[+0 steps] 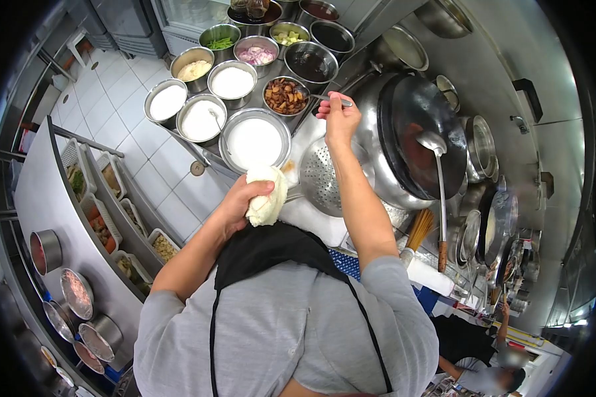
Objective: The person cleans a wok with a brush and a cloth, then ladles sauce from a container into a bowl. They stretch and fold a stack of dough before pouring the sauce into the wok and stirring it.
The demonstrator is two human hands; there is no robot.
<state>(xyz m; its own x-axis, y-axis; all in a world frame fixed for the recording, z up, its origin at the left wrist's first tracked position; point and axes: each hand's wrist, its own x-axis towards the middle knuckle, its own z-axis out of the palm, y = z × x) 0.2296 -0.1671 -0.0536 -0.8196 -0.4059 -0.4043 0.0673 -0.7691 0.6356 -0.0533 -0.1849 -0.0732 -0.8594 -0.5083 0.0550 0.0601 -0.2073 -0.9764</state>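
My right hand (340,121) pinches the handle of a metal spoon (319,97), whose other end rests in a steel pot of brown diced pieces (284,96). A folded pale yellow cloth (266,197) is gripped in my left hand (234,206), just in front of a wide steel bowl of white powder or grains (253,142). Below my right hand lies a perforated steel strainer (324,175), partly covered by my forearm. Another spoon (216,119) stands in a smaller pot of white contents (200,120).
Several seasoning pots surround these, including chopped red onion (255,54) and dark sauce (312,66). A black wok (417,126) sits at right with a long-handled ladle (440,192) across it. A bamboo brush (418,230) lies nearby. Another person (473,344) works at lower right.
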